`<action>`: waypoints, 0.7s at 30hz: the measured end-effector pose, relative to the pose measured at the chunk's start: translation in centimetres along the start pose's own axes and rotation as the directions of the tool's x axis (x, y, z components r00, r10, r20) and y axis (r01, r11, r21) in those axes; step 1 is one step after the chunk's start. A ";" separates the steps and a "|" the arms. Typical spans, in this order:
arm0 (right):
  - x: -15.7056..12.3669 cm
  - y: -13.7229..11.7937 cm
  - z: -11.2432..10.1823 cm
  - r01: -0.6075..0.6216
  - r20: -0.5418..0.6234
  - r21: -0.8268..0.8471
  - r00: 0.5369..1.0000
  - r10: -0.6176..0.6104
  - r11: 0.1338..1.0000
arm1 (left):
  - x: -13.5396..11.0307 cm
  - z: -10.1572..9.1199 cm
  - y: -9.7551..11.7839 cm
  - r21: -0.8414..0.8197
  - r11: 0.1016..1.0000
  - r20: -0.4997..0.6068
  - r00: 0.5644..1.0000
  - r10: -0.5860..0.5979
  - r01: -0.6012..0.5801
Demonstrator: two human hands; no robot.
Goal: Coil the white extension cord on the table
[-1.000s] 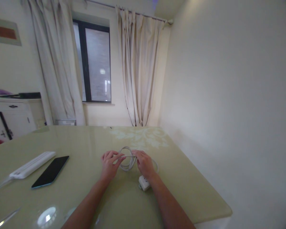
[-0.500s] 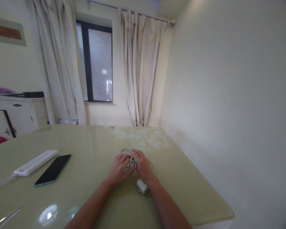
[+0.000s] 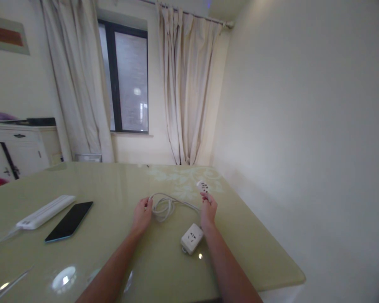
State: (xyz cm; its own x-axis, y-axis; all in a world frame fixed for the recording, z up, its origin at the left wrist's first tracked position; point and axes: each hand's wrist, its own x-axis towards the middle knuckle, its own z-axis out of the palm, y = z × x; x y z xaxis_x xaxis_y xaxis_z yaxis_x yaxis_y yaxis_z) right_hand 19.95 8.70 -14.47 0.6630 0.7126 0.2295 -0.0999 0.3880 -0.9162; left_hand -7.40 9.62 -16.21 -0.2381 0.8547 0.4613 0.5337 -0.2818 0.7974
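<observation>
A white cord point(image 3: 164, 205) lies coiled on the green table point(image 3: 113, 189), running to a small white socket block point(image 3: 192, 238) near the front edge. My left hand point(image 3: 142, 215) rests closed on the left side of the coil, pinching the cord. My right hand point(image 3: 208, 207) has pulled away to the right and holds the cord's white plug point(image 3: 203, 185) up at its fingertips, with a stretch of cord drawn out between plug and coil.
A black phone point(image 3: 69, 221) and a long white power strip point(image 3: 46, 211) lie on the table's left part. A white cabinet point(image 3: 15, 149) stands at far left. Curtains and a dark window are behind; a bare wall runs close along the table's right edge.
Both hands were together on the coil; now they have parted. My right hand moved right and away, pulling the plug end out of the coil. The socket block is now uncovered.
</observation>
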 end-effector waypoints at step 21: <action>0.6 -1.1 -0.8 -0.392 0.069 0.209 0.920 0.386 0.896 | -1.6 0.2 1.6 0.051 0.997 0.196 0.979 0.050 -0.061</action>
State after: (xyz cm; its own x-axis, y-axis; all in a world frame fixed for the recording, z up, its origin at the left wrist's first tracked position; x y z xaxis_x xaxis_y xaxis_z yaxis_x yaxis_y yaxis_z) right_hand 21.03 8.24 -13.59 0.5200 0.8457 -0.1197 -0.5042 0.1908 -0.8423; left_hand -6.00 7.89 -15.69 -0.0471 0.9086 0.4151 0.5882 -0.3106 0.7467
